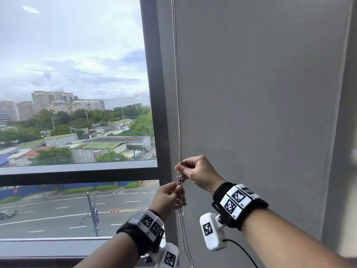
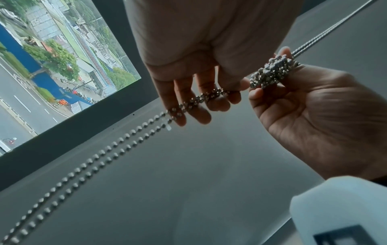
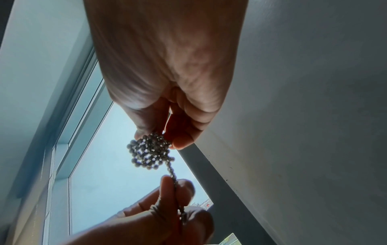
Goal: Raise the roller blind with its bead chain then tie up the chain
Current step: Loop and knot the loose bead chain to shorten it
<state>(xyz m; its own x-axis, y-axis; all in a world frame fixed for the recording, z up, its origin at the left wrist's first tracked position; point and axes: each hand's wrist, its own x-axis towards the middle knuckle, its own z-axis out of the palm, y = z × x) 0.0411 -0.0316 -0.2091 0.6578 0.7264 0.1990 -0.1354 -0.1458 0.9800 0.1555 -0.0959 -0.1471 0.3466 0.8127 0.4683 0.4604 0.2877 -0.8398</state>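
Bead chain [image 1: 177,78] hangs doubled down the wall just right of the window frame [image 1: 154,93], and near its lower part it is bunched into a knot [image 1: 180,177]. By my reading the tying-up is the step in hand: no blind fabric shows over the glass in any view, so the raising looks done, though the roller itself is out of sight.

The right hand [image 1: 199,173] pinches the chain at the top of the knot between thumb and fingertips; the right wrist view shows the ball of beads [image 3: 149,153] just under those fingertips. The left hand [image 1: 170,198] grips the two strands right below the knot, fingers curled round them, with the rest of the loop [image 2: 83,165] trailing down loose towards the sill [image 1: 48,246].

The next move probably calls for drawing the knot snug, the hands pulling apart along the chain, or for one more wrap if the loop below is to be shortened further. Beads slide against each other, so a slack knot may slip open once released.

Around them: the grey wall [image 1: 260,93] to the right and a street and rooftops beyond the glass [image 1: 73,74]. Nothing blocks the hands; only the wall close behind the chain leaves little room for the fingers.
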